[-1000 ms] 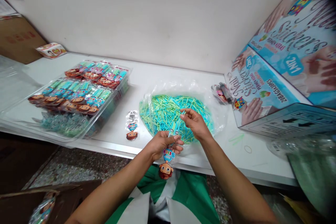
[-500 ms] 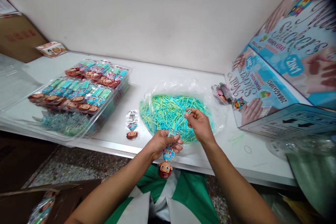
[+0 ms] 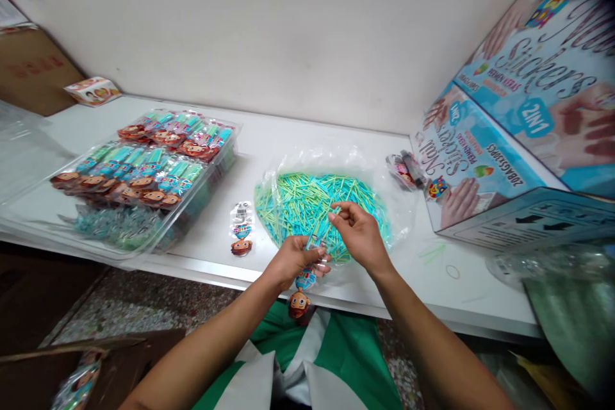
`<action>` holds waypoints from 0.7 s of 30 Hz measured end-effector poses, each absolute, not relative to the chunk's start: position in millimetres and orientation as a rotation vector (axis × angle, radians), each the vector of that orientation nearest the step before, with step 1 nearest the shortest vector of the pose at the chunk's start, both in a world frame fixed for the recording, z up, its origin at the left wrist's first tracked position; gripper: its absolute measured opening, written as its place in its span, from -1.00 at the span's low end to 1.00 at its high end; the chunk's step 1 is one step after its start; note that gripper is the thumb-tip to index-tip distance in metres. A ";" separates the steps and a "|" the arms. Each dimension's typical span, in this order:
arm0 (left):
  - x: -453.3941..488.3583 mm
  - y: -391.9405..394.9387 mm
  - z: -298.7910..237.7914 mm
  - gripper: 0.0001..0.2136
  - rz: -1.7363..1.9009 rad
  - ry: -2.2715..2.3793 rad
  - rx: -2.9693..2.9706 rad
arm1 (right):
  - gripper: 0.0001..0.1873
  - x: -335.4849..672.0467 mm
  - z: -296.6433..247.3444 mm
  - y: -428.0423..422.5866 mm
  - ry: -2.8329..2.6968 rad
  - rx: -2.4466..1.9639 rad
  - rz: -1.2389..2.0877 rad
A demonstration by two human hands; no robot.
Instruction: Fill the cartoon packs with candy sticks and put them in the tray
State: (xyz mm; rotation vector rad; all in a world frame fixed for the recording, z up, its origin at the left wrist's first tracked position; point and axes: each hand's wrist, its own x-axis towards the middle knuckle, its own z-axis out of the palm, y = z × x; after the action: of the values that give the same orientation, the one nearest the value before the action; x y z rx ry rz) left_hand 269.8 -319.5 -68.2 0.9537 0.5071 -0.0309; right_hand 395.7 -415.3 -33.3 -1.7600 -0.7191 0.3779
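Observation:
Over the front of the pile, my left hand point(image 3: 300, 261) is closed on a small printed plastic pouch point(image 3: 300, 303), whose cartoon head hangs below my fingers. My right hand point(image 3: 358, 230) pinches thin green-blue sticks just above and right of the pouch's mouth. Beneath both hands lies a heap of thin green and blue sticks point(image 3: 298, 198) on a clear plastic bag point(image 3: 403, 205). Another flat pouch point(image 3: 241, 230) lies on the white table to the left of the heap.
A clear plastic tray point(image 3: 158, 237) of filled pouches stands on the left. Large sticker boxes point(image 3: 480, 147) stand on the right, with a dark wrapped item point(image 3: 406, 170) beside them. A rubber band point(image 3: 452, 271) and loose sticks point(image 3: 434, 252) lie nearby. A cardboard box point(image 3: 38, 70) is at the back left.
My right hand has moved left and slightly down, bringing its sticks closer to the pouch's mouth. The pouch in my left hand has shifted slightly left and up.

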 end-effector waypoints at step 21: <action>266.7 -320.1 -59.1 -0.62 0.007 0.460 0.881 | -0.78 381.1 -43.2 -423.3 -0.746 -1.849 0.460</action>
State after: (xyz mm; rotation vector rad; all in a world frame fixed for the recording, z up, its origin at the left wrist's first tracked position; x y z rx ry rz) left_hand 266.7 -320.1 -59.1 0.8815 0.4597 0.0070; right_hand 381.1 -423.3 -43.2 -1.8488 -0.7465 0.4596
